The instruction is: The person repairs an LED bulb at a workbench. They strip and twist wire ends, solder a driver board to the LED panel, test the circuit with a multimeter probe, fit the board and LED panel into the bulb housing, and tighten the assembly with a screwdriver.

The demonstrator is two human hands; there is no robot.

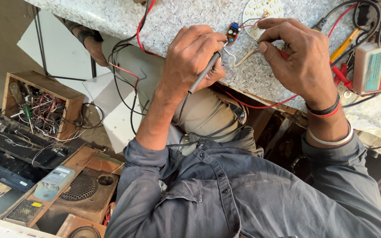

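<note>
The left hand (190, 55) is clamped around a slim grey pen-shaped probe (206, 70). Its long axis is slanted lower-left to upper-right, the tip aimed at a small blue-and-orange circuit board (232, 33) on the speckled worktop (177, 17). Contact-probing seems in hand; a steady tip is called for. The right hand (300, 53) is pinched on a slim red probe (284, 54).
</note>
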